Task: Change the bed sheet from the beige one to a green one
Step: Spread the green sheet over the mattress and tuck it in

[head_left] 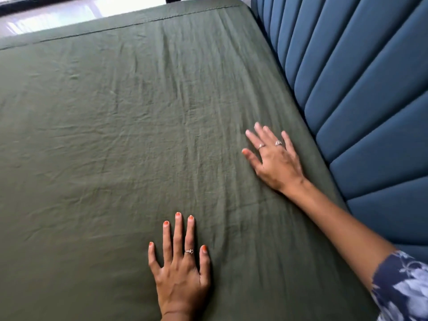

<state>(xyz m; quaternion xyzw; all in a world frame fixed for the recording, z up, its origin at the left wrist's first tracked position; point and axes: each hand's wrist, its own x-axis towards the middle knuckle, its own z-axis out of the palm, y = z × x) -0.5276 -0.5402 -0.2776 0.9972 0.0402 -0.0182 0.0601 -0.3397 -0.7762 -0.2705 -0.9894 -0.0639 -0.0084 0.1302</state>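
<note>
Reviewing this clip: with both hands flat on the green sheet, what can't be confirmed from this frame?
- Head view: the beige sheet is nowhere in frame.
- Green sheet: tucked corners and sides lie past the edges or behind the blue headboard.
- Right hand: fingers motion-blurred.
- Left hand: wrist cut off by the bottom edge.

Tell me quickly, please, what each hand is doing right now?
Left hand: open, fingers spread flat on the green sheet, holding nothing.
Right hand: open, flat on the sheet beside the blue headboard, holding nothing.
</note>
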